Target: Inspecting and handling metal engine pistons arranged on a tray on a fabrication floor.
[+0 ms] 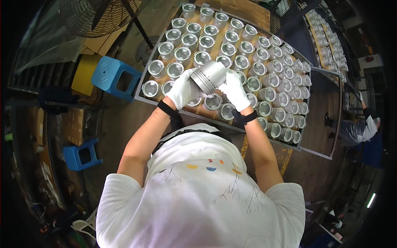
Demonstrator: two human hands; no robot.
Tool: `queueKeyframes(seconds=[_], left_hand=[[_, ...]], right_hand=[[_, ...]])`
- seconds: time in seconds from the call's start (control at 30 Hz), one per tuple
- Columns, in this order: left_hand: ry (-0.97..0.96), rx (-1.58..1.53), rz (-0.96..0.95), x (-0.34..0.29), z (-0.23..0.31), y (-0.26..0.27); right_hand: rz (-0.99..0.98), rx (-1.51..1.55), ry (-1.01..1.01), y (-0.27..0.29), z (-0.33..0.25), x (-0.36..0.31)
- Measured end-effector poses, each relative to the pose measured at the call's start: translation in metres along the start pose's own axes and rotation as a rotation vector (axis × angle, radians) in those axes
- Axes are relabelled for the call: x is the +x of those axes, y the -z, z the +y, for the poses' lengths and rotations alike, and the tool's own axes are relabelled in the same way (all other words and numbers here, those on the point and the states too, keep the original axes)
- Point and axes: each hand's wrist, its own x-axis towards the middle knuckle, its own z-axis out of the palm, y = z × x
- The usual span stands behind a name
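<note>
A silvery engine piston (209, 77) with ring grooves round one end is lifted above a cart and tilted on its side. My left hand (183, 89), in a white glove, is wrapped round its grooved end. At the other end, my right hand (235, 88), gloved too, has its fingers closed on the piston's edge. Beneath both hands, rows of like pistons (206, 43) stand on the cart's brown board (259, 18). Black bands circle both my wrists. The fingertips under the held piston are partly hidden.
The cart's metal frame (142, 84) runs close in front of me. To the left stand a blue stool (108, 74), a second blue stool (82, 155) and a large fan (97, 14). Another piston-loaded cart (326, 39) is at far right, near another person (359, 130).
</note>
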Motion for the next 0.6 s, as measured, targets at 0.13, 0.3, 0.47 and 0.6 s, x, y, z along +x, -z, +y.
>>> queueKeyframes(seconds=[0.13, 0.3, 0.47, 0.6], left_hand=[[-0.118, 0.068, 0.107, 0.001, -0.004, -0.004], [-0.316, 0.476, 0.204, -0.005, -0.013, -0.015], [-0.095, 0.269, 0.069, -0.013, 0.005, -0.013], [0.05, 0.178, 0.033, -0.016, 0.011, -0.019]], right_hand=[[0.071, -0.019, 0.031, -0.005, -0.003, 0.004], [0.076, 0.035, -0.1, 0.004, -0.022, 0.011], [-0.02, 0.547, -0.38, 0.011, -0.037, 0.012], [-0.083, 0.104, -0.073, 0.018, -0.021, 0.011]])
